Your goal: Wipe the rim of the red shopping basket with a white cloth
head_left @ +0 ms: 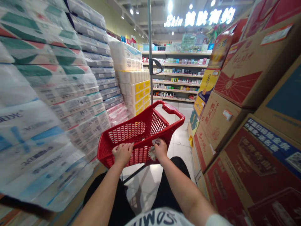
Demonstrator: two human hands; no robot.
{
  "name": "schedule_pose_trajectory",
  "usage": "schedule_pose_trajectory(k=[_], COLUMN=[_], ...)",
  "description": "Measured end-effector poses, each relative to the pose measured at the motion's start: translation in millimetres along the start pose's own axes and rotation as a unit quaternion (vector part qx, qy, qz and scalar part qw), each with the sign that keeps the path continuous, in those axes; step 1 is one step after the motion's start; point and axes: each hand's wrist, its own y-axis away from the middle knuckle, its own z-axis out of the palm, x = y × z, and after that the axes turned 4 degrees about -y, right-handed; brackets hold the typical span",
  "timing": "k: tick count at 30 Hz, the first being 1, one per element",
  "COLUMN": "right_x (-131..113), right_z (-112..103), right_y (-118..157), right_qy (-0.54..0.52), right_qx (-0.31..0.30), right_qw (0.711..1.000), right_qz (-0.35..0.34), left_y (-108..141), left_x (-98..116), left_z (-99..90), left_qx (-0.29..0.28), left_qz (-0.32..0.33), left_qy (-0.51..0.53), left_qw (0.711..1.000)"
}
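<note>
A red plastic shopping cart [135, 127] with a perforated basket stands right in front of me, its handle at the far right end. My left hand [122, 153] is closed over the near rim of the basket. Farther right, my right hand [161, 148] is closed on a crumpled, greyish-white cloth [152, 152], which lies against the basket's near side just below the rim. Inside the basket, the visible part of the floor shows little detail.
Stacked tissue packs [54, 78] rise on the left, with toilet paper packs [134, 84] beyond. Cardboard cartons [231, 119] are piled on the right. A metal pole [150, 37] stands behind the cart. Shelves of small boxed goods [176, 72] line the back, past the tiled floor [180, 138].
</note>
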Motion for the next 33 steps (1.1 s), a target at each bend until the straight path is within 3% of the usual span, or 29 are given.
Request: schedule_pose_trajectory(k=[3,8,13,24,30,33], right_x=[1.0,0.1,4.9,35.0,26.6,20.8], right_z=[-3.1,-3.0,-3.9,-5.4,-28.8,-39.1], right_y=[-0.2,-3.0,-5.6,7.6,-4.6,-14.2], right_qy=[-0.018,-0.031,-0.074,-0.089,-0.077,-0.079], right_qx=[0.013,0.008,0.036,0.057,0.202,0.232], right_qw=[0.999,0.999,0.993,0.984,0.973,0.966], right_qz=[0.036,-0.001,0.089,0.143,0.081,0.082], left_y=[-0.2,0.1,0.5,1.3,2.0,-5.0], left_x=[-1.3,-3.5,-2.9,-6.5,-12.9,-28.1], left_z=[1.2,1.3,-0.3,-1.5,-2.5,-2.9], left_qx=[0.004,0.0,-0.007,0.007,0.009,-0.009], left_qz=[-0.001,0.011,0.008,0.012,0.008,0.003], left_qy=[0.011,0.014,0.003,0.005,0.001,0.002], left_qw=[1.0,1.0,1.0,1.0,1.0,1.0])
